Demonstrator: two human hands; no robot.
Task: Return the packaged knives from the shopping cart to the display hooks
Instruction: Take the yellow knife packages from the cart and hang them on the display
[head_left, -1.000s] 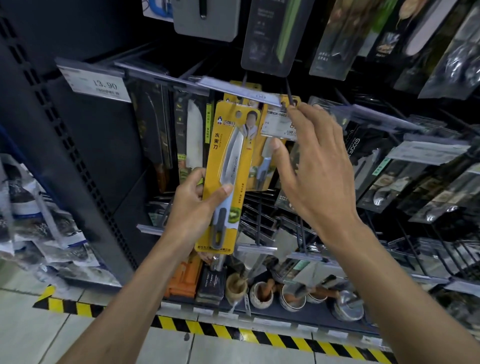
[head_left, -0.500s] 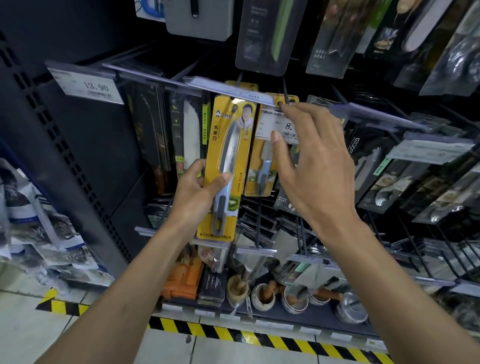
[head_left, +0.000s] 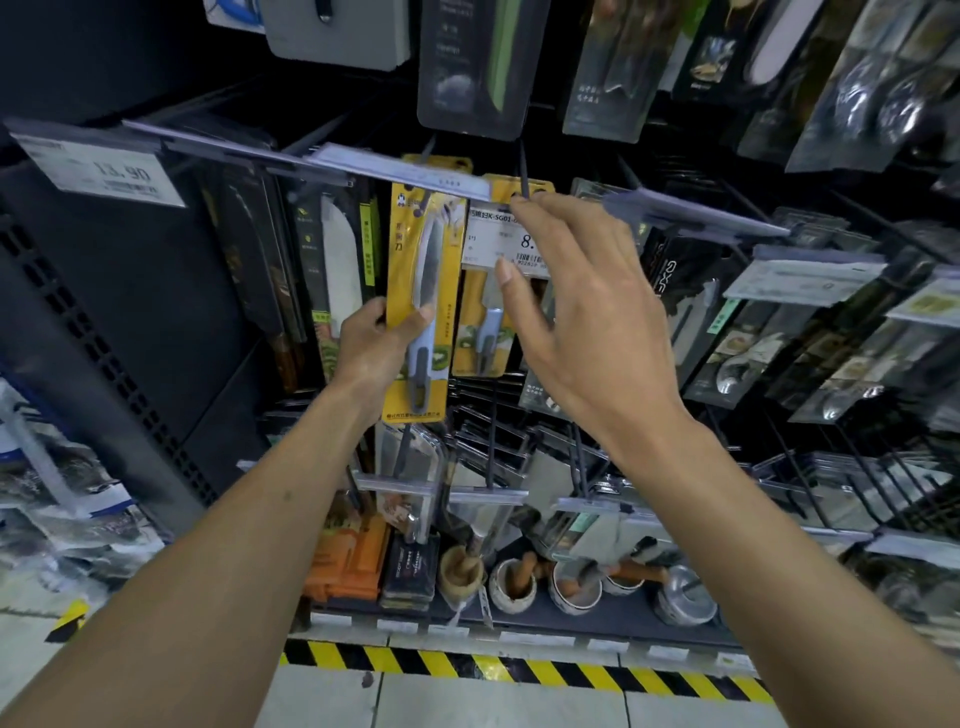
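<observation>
**Asker:** What are your hands doing?

**Me:** My left hand (head_left: 374, 353) is gripping the yellow knife package (head_left: 423, 270) around its middle. My thumb is lying across the front over the blade, and my fingers are wrapping behind the left edge. My right hand (head_left: 587, 322) is holding nothing. Its fingers are spreading wide, just right of that grip and a little higher.

**Asker:** Where is the package sitting?

**Me:** It is standing upright in my left grip, with its top reaching up under the clear label strip (head_left: 405, 174) above my knuckles. I cannot tell whether its hole is catching a hook, because the strip is covering that spot.

**Asker:** And what is the right hand reaching at?

**Me:** My index fingertip is hovering by the display hook (head_left: 523, 171), up and to the right of my left grip. My thumb tip is lying in front of the white price tag (head_left: 488, 234). I cannot tell whether either one is touching. Behind that tag a second yellow package (head_left: 485, 338) is hanging, just right of the one I am gripping.

**Asker:** Anything farther off?

**Me:** Left of my left hand, dark knife packs (head_left: 332, 249) are hanging, and beyond them a label reading 13.90 (head_left: 104, 171) is sticking out. Below both wrists, wooden mortars (head_left: 460, 569) are sitting on the bottom shelf (head_left: 545, 621). A yellow-and-black stripe (head_left: 467, 665) is running along the floor in front of it.
</observation>
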